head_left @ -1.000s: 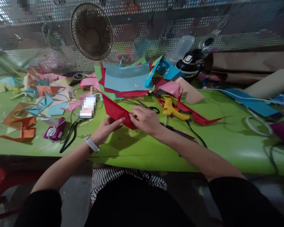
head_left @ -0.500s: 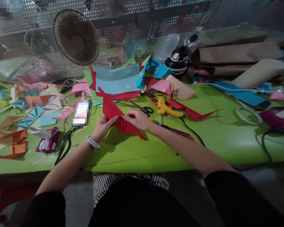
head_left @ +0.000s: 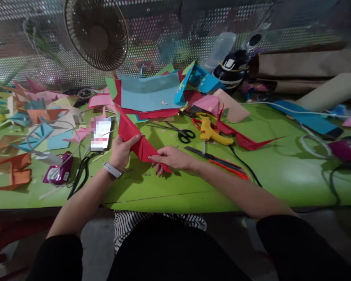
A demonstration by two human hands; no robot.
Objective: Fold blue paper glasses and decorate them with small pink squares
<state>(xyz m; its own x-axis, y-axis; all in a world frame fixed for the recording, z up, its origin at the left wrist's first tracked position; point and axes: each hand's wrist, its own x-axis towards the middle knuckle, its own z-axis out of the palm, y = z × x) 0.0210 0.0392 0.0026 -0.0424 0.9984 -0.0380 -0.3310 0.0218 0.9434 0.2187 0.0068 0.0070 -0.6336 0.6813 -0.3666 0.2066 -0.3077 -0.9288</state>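
Note:
A folded piece of red paper (head_left: pixel 132 132), pointed at its upper left end, is held slantwise above the green table (head_left: pixel 163 197). My left hand (head_left: pixel 122 151) grips its left part, the thumb lying on top. Toward the lower right end, my right hand (head_left: pixel 172 158) pinches the paper between thumb and fingers. Just beyond my right hand lie black-handled scissors (head_left: pixel 186 136) and a yellow glue gun (head_left: pixel 212 132). A utility knife (head_left: pixel 228 166) with an orange-red edge rests right of that hand. Another folded red paper piece (head_left: pixel 245 141) lies farther right.
A phone (head_left: pixel 101 133) with a lit screen lies left of my left hand, near a purple device (head_left: pixel 59 169) with cables. Coloured paper scraps (head_left: pixel 38 115) cover the left side. Blue sheets (head_left: pixel 150 91), a fan (head_left: pixel 96 37) and a black tub (head_left: pixel 230 72) stand at the back.
My right hand has slid down along the red paper toward its lower right end, and the fold there looks narrower. My left hand still holds the left part. The view has shifted slightly.

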